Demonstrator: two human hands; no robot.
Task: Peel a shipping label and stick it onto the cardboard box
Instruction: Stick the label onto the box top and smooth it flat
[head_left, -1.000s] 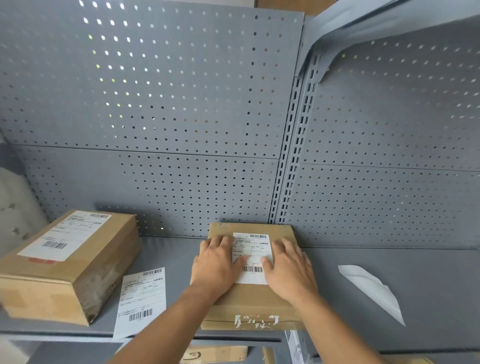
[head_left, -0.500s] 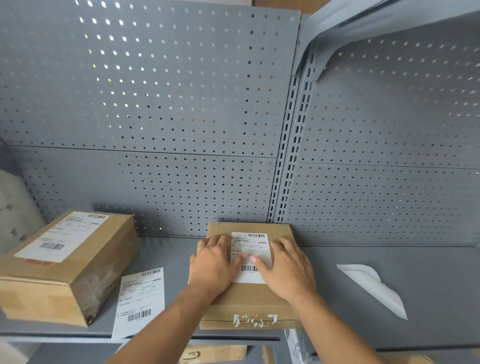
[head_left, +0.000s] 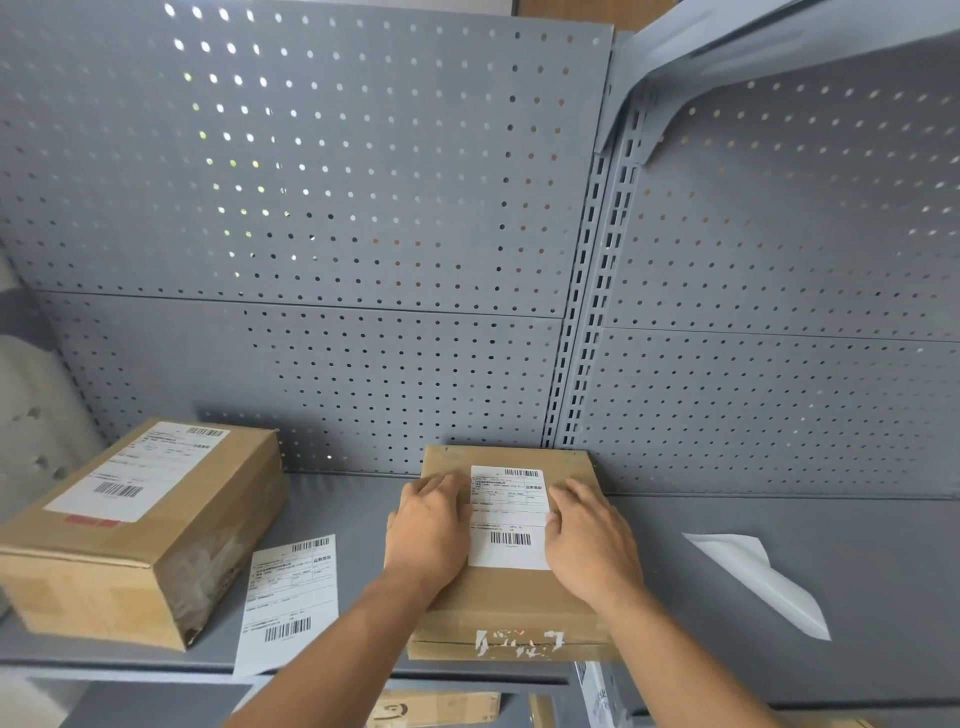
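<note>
A flat cardboard box (head_left: 511, 605) lies on the grey shelf (head_left: 753, 649) in front of me. A white shipping label (head_left: 510, 514) with barcodes lies flat on its top. My left hand (head_left: 428, 530) rests palm down on the box, fingers at the label's left edge. My right hand (head_left: 592, 540) lies flat on the other side, fingers at the label's right edge. Neither hand holds anything; both press down with fingers spread.
A larger labelled cardboard box (head_left: 140, 530) stands at the left. A loose shipping label sheet (head_left: 291, 600) lies between the boxes, overhanging the shelf's front edge. A curled white backing paper (head_left: 758, 579) lies at the right. A grey pegboard wall (head_left: 363, 234) closes off the back.
Both hands have slid apart from the middle of the label to its left and right edges, uncovering more of the label. The box has not moved.
</note>
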